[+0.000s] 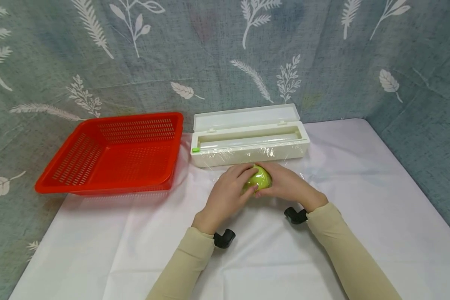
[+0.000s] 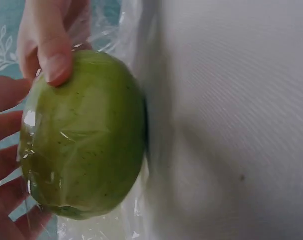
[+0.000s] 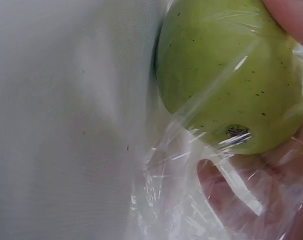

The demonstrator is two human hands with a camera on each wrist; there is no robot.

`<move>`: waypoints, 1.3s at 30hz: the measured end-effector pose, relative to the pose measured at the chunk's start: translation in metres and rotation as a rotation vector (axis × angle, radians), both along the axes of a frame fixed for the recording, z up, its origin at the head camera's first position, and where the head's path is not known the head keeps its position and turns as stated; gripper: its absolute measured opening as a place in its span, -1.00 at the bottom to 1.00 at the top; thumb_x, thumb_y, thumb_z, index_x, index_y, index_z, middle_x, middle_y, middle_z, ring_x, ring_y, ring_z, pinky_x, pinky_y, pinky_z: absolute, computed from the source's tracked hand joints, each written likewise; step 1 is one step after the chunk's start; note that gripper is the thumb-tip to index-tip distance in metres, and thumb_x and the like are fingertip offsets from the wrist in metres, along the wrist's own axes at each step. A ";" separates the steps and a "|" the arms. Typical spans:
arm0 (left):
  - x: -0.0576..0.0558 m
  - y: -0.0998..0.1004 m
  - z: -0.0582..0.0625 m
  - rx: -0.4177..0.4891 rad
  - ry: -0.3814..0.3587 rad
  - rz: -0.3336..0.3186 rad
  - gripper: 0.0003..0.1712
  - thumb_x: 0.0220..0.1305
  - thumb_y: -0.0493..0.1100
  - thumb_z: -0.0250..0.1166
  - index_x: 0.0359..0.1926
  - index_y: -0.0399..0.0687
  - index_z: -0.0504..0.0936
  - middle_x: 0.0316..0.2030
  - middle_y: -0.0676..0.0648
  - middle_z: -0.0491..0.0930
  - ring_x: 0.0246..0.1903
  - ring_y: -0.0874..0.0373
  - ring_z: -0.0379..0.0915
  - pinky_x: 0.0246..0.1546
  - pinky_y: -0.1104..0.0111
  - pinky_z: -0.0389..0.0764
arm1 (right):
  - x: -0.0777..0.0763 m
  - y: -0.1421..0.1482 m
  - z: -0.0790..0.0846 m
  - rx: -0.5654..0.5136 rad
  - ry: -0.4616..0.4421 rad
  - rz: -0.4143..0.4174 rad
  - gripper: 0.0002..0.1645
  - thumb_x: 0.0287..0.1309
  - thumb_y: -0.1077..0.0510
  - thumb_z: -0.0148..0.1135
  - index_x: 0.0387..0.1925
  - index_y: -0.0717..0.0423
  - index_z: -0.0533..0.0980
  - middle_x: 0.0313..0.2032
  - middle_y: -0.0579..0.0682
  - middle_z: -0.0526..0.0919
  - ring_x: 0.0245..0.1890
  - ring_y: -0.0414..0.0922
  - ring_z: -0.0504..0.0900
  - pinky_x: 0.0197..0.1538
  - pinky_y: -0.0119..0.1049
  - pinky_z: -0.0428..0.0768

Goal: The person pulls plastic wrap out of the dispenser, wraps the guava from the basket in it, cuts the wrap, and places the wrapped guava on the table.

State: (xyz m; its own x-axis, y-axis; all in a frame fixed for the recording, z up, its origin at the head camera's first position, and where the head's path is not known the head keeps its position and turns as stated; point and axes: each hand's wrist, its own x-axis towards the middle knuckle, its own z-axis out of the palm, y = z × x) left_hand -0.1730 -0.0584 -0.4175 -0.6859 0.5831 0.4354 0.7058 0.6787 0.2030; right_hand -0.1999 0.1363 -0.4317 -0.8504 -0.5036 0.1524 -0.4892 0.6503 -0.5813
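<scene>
A green apple (image 1: pixel 261 178), shiny under clear plastic wrap, sits between both hands at the middle of the table. My left hand (image 1: pixel 229 187) curves round its left side in the head view, thumb low in front and fingers over the top. From the other side my right hand (image 1: pixel 286 182) grips it; in the left wrist view its thumb (image 2: pixel 57 67) presses on the apple's skin. Wrinkled plastic wrap (image 3: pixel 184 195) trails from the apple over the right fingers in the right wrist view. There, the apple's dark blossom end (image 3: pixel 237 132) shows through the film.
Just beyond the hands stands a white wrap dispenser (image 1: pixel 247 156), lid up, with a roll inside and a green slider (image 1: pixel 196 149) at its left end. A red perforated basket (image 1: pixel 108 187) is at the left. A patterned curtain (image 1: pixel 217 62) hangs behind the white-covered table (image 1: pixel 270 266).
</scene>
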 end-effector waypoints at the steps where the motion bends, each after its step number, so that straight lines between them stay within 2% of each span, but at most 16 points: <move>1: -0.001 0.000 -0.002 -0.004 0.000 0.008 -0.46 0.13 0.05 0.22 0.11 -0.03 0.42 0.10 -0.01 0.35 0.11 0.12 0.21 0.08 0.28 0.25 | 0.000 0.000 -0.001 0.002 0.001 0.002 0.08 -0.39 -0.45 0.27 0.19 -0.04 0.24 -0.01 -0.13 0.42 -0.14 -0.21 0.41 -0.12 -0.27 0.41; 4: -0.004 0.000 -0.009 0.017 -0.037 0.012 -0.37 0.10 0.10 0.22 0.17 -0.02 0.35 0.13 0.02 0.30 0.14 0.14 0.16 0.11 0.29 0.21 | -0.001 0.002 -0.003 -0.001 -0.004 -0.001 0.12 -0.38 -0.51 0.19 0.21 -0.01 0.21 0.03 -0.09 0.40 -0.08 -0.19 0.40 -0.07 -0.24 0.39; 7: -0.010 -0.002 -0.016 0.083 -0.138 0.011 -0.30 0.09 0.17 0.21 0.23 0.06 0.29 0.17 0.08 0.25 0.17 0.20 0.10 0.13 0.32 0.19 | -0.001 0.004 -0.004 -0.010 -0.024 -0.005 0.16 -0.38 -0.49 0.22 0.25 0.02 0.17 0.08 -0.05 0.37 -0.03 -0.16 0.38 -0.03 -0.21 0.37; 12: -0.018 -0.009 -0.025 0.212 -0.300 0.003 -0.30 0.07 0.22 0.19 0.24 0.23 0.24 0.19 0.20 0.19 0.17 0.28 0.07 0.09 0.28 0.23 | -0.003 0.005 -0.006 -0.037 -0.076 0.013 0.15 -0.34 -0.30 0.38 0.29 0.00 0.11 0.13 -0.04 0.31 0.03 -0.14 0.34 0.03 -0.16 0.33; 15: -0.020 -0.014 -0.028 0.229 -0.326 -0.011 -0.27 0.04 0.24 0.19 0.25 0.29 0.20 0.20 0.25 0.16 0.16 0.30 0.07 0.08 0.26 0.24 | -0.003 0.007 -0.008 -0.060 -0.103 0.030 0.13 -0.32 -0.21 0.42 0.29 -0.02 0.09 0.16 -0.05 0.28 0.07 -0.13 0.31 0.08 -0.14 0.29; 19: -0.024 -0.016 -0.032 0.220 -0.355 -0.033 -0.13 -0.06 0.26 0.27 0.28 0.29 0.14 0.21 0.28 0.11 0.18 0.32 0.03 0.09 0.26 0.23 | -0.004 0.010 -0.010 -0.076 -0.125 0.036 0.15 -0.33 -0.25 0.39 0.30 -0.04 0.07 0.19 -0.05 0.25 0.12 -0.12 0.28 0.13 -0.12 0.25; 21: -0.025 -0.016 -0.033 0.231 -0.393 -0.033 -0.07 -0.10 0.24 0.32 0.29 0.26 0.11 0.20 0.25 0.13 0.16 0.31 0.04 0.09 0.26 0.24 | -0.005 0.010 -0.011 -0.082 -0.136 0.033 0.16 -0.34 -0.27 0.39 0.30 -0.05 0.06 0.19 -0.05 0.24 0.13 -0.12 0.27 0.13 -0.11 0.24; 26: -0.028 -0.018 -0.036 0.317 -0.500 0.000 -0.01 -0.16 0.24 0.36 0.28 0.16 0.12 0.14 0.14 0.23 0.08 0.26 0.17 0.07 0.23 0.27 | -0.005 0.011 -0.011 -0.087 -0.142 0.032 0.16 -0.34 -0.23 0.41 0.30 -0.02 0.07 0.17 -0.01 0.24 0.12 -0.08 0.28 0.12 -0.09 0.25; 29: -0.029 -0.020 -0.037 0.348 -0.546 0.030 -0.02 -0.19 0.27 0.36 0.27 0.19 0.15 0.12 0.12 0.26 0.06 0.25 0.21 0.07 0.24 0.27 | -0.006 0.011 -0.011 -0.068 -0.126 0.021 0.14 -0.35 -0.22 0.42 0.29 -0.03 0.09 0.15 0.00 0.25 0.10 -0.08 0.28 0.11 -0.09 0.26; 34: -0.030 -0.024 -0.036 0.324 -0.571 0.054 -0.06 -0.20 0.30 0.34 0.25 0.28 0.19 0.14 0.14 0.27 0.08 0.25 0.20 0.09 0.24 0.24 | -0.006 0.010 -0.012 -0.056 -0.120 0.008 0.14 -0.33 -0.19 0.43 0.30 -0.03 0.06 0.17 0.00 0.23 0.12 -0.08 0.27 0.12 -0.08 0.25; 39: -0.029 -0.025 -0.033 0.308 -0.573 0.046 -0.10 -0.13 0.34 0.27 0.26 0.25 0.19 0.15 0.13 0.26 0.10 0.24 0.19 0.10 0.22 0.23 | -0.004 0.010 -0.013 -0.038 -0.132 0.006 0.27 -0.32 -0.23 0.40 0.36 -0.15 -0.14 0.26 0.05 0.11 0.19 -0.01 0.19 0.13 -0.01 0.23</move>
State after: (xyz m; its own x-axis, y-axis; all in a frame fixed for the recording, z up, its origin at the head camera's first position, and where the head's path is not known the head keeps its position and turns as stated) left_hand -0.2024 -0.0833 -0.4501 -0.8803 0.4546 0.1359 0.3998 0.5564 0.7284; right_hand -0.2037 0.1466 -0.4452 -0.8612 -0.5049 0.0586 -0.4110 0.6239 -0.6647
